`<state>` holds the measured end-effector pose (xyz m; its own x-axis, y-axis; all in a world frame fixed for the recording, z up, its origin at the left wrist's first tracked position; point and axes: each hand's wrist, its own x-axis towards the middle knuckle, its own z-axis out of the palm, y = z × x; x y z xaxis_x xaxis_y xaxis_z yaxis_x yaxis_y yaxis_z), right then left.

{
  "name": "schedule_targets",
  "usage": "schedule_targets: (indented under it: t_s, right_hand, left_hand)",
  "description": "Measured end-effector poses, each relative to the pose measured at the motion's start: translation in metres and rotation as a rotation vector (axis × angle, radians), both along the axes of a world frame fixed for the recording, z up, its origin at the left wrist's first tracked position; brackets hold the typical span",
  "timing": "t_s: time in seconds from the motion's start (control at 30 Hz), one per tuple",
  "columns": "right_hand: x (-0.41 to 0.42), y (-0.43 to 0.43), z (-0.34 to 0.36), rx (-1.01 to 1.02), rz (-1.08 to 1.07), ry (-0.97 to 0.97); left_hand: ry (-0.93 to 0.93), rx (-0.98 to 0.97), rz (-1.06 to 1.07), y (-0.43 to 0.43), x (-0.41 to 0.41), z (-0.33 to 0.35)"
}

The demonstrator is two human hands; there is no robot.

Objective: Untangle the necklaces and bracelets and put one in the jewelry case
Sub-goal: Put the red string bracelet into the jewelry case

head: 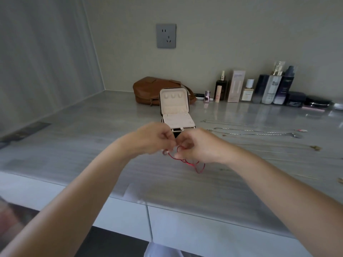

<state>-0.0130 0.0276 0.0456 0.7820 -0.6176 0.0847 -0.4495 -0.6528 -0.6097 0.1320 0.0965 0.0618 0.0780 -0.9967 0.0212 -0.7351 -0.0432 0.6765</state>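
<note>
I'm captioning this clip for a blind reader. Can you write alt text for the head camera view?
Left hand and right hand pinch a tangled red cord bracelet above a grey counter, before an open jewelry case. Silver chains lie straightened to the right.

No legible text anywhere. Faint print on the pale carton (237,86) and the cosmetic bottles (272,88) by the wall, perhaps brand names, too blurred to read.
</note>
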Motion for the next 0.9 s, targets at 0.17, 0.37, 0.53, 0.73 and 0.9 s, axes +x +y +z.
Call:
schedule_targets:
  t_s: [0.17,0.37,0.53,0.73,0.9]
  right_hand:
    - [-0.023,-0.01,0.012,0.24,-0.055,-0.182]
    - [-0.077,-0.019,0.021,0.301,-0.341,-0.229]
    - [-0.119,-0.021,0.025,0.447,-0.436,-0.394]
    - [-0.152,-0.023,0.032,0.6,-0.333,-0.773]
    - [-0.161,-0.026,0.034,0.303,-0.435,-0.691]
  left_hand:
    - [0.304,-0.109,0.078,0.001,-0.001,0.02]
    - [0.651,-0.228,0.154,-0.002,-0.008,0.023]
    - [0.523,-0.361,0.213,-0.011,-0.025,0.02]
    - [0.323,-0.238,0.119,-0.019,-0.039,0.013]
    - [0.154,-0.203,0.172,-0.024,-0.041,-0.003]
